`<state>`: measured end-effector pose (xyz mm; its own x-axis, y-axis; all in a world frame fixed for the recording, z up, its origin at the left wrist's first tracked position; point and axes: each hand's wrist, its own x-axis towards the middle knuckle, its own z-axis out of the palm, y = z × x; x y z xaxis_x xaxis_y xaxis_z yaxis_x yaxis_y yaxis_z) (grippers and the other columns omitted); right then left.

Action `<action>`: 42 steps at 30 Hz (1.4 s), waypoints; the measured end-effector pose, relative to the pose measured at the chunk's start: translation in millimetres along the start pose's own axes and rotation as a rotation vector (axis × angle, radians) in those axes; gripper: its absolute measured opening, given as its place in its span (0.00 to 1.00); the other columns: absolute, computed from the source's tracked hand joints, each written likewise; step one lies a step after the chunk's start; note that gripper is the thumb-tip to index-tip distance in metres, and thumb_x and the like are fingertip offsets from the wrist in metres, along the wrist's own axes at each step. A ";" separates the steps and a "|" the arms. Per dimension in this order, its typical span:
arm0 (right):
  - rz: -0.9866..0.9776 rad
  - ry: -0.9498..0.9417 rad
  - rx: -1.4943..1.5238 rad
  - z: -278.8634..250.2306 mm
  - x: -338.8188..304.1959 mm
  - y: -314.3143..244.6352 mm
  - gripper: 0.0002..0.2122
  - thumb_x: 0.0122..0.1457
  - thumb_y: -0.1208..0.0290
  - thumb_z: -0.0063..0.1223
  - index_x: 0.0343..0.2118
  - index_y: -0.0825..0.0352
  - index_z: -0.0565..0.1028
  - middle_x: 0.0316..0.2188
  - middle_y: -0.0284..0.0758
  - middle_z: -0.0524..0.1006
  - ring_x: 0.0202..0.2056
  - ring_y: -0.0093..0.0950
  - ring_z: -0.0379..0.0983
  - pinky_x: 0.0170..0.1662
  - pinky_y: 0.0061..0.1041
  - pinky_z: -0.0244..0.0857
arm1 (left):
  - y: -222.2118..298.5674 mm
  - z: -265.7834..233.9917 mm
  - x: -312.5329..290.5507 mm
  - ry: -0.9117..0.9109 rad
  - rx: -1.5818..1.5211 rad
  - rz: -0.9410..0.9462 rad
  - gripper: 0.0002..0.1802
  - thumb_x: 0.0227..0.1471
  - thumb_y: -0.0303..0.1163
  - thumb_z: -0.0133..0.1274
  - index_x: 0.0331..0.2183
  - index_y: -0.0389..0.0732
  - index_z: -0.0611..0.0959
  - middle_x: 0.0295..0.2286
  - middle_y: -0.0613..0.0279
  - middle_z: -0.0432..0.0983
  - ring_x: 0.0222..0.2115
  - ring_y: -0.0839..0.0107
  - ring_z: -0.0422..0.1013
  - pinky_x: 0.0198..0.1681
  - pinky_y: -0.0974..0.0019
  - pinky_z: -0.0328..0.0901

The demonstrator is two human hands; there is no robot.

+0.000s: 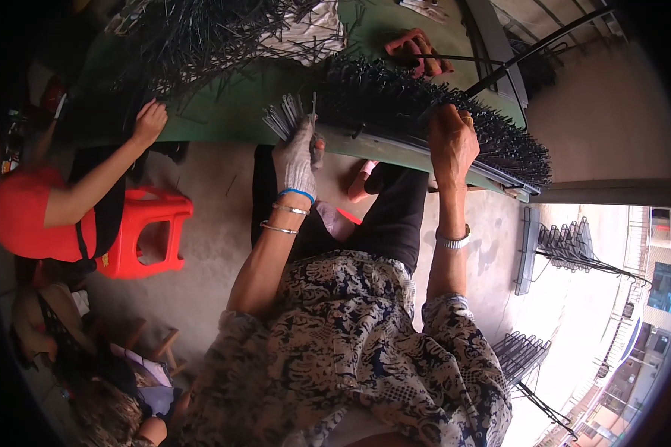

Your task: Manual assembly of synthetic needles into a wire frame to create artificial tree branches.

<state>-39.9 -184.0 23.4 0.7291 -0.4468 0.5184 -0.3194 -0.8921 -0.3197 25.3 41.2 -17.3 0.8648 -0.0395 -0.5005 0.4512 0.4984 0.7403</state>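
My left hand point(299, 157), in a whitish knit glove with bare fingertips showing, is closed round a bundle of thin grey metal strips point(282, 118) that fan out to its left. It is just in front of the green table's edge. My bare right hand point(453, 141) has its fingers pinched together at a long rack point(395, 144) along that edge. Many thin black pieces point(380, 91) stand packed in a dense row on the rack. Whatever lies between my right fingertips is hidden by the hand.
A big tangled heap of black strips point(209, 37) covers the table's far left. Reddish gloves or cloth point(419, 54) lie behind the rack. At left, a person in red point(30, 212) works beside a red stool point(145, 232). Wire racks point(566, 242) stand at right.
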 end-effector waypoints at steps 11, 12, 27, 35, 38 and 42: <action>0.279 0.073 0.341 -8.9 -56.1 13.5 0.09 0.65 0.65 0.49 0.34 0.67 0.73 0.29 0.40 0.77 0.24 0.29 0.75 0.29 0.27 0.66 | -6.9 -16.5 63.7 -0.018 0.150 -0.040 0.13 0.53 0.42 0.61 0.28 0.44 0.78 0.15 0.67 0.71 0.10 0.81 0.61 0.11 0.77 0.49; 0.363 0.053 0.428 -3.5 -68.2 29.1 0.18 0.67 0.55 0.46 0.39 0.71 0.71 0.27 0.43 0.78 0.22 0.28 0.75 0.26 0.25 0.67 | -5.7 -16.8 64.7 -0.026 0.174 -0.048 0.13 0.53 0.41 0.61 0.28 0.44 0.77 0.15 0.67 0.71 0.10 0.81 0.61 0.11 0.76 0.49; 0.718 0.170 0.644 68.7 -73.6 190.1 0.28 0.66 0.43 0.33 0.39 0.71 0.68 0.22 0.44 0.78 0.22 0.32 0.79 0.25 0.24 0.71 | -21.8 -18.1 32.9 -0.030 0.247 0.006 0.16 0.53 0.46 0.62 0.27 0.45 0.77 0.16 0.69 0.71 0.11 0.82 0.61 0.12 0.77 0.49; 0.733 0.062 0.768 74.3 -45.4 225.6 0.33 0.65 0.39 0.30 0.43 0.73 0.68 0.23 0.47 0.79 0.21 0.38 0.79 0.24 0.29 0.76 | -30.6 9.4 43.3 -0.078 0.245 0.004 0.17 0.54 0.48 0.60 0.27 0.45 0.78 0.15 0.69 0.70 0.10 0.81 0.61 0.11 0.76 0.52; 0.694 -0.002 0.666 74.6 -41.7 279.8 0.35 0.64 0.37 0.29 0.47 0.72 0.66 0.26 0.49 0.79 0.22 0.40 0.79 0.23 0.33 0.77 | -37.2 23.2 35.4 -0.076 0.201 -0.029 0.16 0.53 0.48 0.61 0.29 0.45 0.78 0.15 0.70 0.70 0.11 0.82 0.62 0.11 0.76 0.52; 0.697 0.046 0.761 74.3 -36.7 247.0 0.34 0.63 0.37 0.33 0.46 0.72 0.67 0.27 0.46 0.79 0.23 0.38 0.79 0.26 0.32 0.77 | -27.1 14.2 27.2 -0.028 0.215 -0.067 0.16 0.52 0.48 0.62 0.30 0.45 0.80 0.16 0.69 0.72 0.11 0.82 0.63 0.11 0.77 0.51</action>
<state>-100.5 -383.0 -133.6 0.5001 -0.8645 0.0502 -0.1828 -0.1620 -0.9697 39.8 14.3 -44.6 0.8357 -0.0917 -0.5415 0.5420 0.2978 0.7859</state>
